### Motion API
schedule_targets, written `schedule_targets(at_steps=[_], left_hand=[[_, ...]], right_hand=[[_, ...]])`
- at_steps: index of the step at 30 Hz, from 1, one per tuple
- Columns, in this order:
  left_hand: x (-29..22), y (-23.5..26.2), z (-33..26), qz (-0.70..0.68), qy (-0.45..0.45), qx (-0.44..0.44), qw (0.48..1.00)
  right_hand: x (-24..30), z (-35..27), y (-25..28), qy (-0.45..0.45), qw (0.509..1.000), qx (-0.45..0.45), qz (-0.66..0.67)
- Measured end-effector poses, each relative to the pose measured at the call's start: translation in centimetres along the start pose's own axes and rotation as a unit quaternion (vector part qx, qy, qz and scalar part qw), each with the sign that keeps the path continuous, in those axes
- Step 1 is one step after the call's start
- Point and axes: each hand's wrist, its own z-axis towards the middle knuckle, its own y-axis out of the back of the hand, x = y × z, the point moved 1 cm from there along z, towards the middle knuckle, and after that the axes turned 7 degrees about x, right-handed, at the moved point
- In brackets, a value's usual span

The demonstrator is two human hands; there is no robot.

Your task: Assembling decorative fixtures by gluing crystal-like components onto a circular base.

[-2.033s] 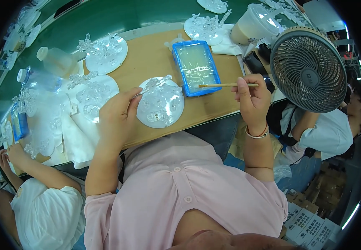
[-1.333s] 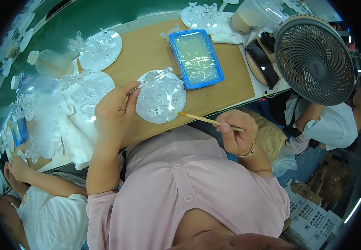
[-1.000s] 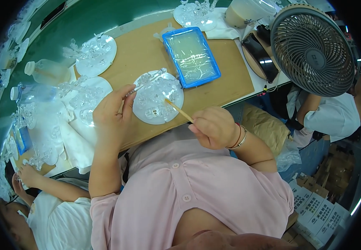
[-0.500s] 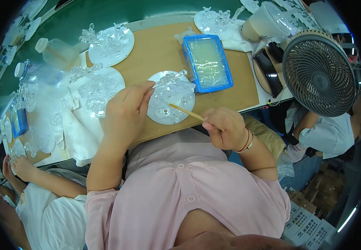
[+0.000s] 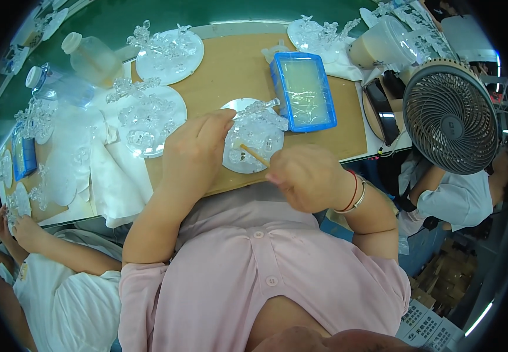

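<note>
We're looking at a small assembly workshop, a hand-finishing line: one long bench topped with a brown board against a green surface, and round discs loaded with clear plastic ornaments laid out in repeats across it, on the far left, far right and in the middle. Work supplies sit among them, a blue tray of pale liquid, plastic bottles on the far left, white cloths and a desk fan on the right. Other workers sit shoulder to shoulder, one at near left and one at right, with stacked cartons on the floor, near right.
</note>
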Motion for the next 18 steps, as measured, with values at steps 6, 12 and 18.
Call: schedule_targets(at_steps=[6, 12, 18], left_hand=[[-0.1, 0.0, 0.1, -0.017, 0.0, -0.016, 1.0], [0.0, -0.1, -0.1, 0.002, -0.012, 0.002, 1.0], [0.0, -0.3, 0.1, 0.016, -0.009, -0.004, 1.0]], right_hand=[[2.0, 0.9, -2.5, 0.17, 0.961, 0.108, -0.188], [1.2, 1.7, -1.8, 0.135, 0.964, 0.077, -0.216], [-1.1, 2.3, 0.7, -0.099, 0.992, -0.051, -0.058]])
